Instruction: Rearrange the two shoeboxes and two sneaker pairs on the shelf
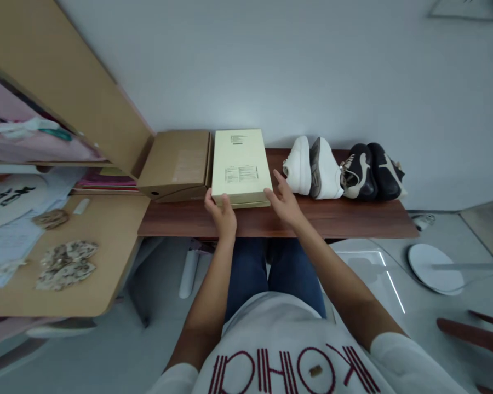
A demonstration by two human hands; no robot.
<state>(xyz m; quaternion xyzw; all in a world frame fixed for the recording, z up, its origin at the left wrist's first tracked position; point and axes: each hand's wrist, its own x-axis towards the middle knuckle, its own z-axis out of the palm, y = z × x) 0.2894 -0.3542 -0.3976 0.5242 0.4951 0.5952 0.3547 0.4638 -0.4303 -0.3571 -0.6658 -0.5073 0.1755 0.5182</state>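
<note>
Box (239, 152), pale yellow, sits on the bench (353, 223) beside the brown cardboard carton (175, 156). My left hand (222, 218) grips its near left corner; my right hand (286, 201), fingers spread, meets the near right. Even, gentle pressure should keep it square.

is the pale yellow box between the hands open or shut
Shut: the pale yellow box has a flat, unbroken labelled top, and none of its inside shows.

I see 1 pale yellow rectangular box (239, 156), closed, broad face up with dark print (242, 173) in 2 areas, on the reddish-brown bench (332, 221), just beside a cardboard box (172, 158).
</note>
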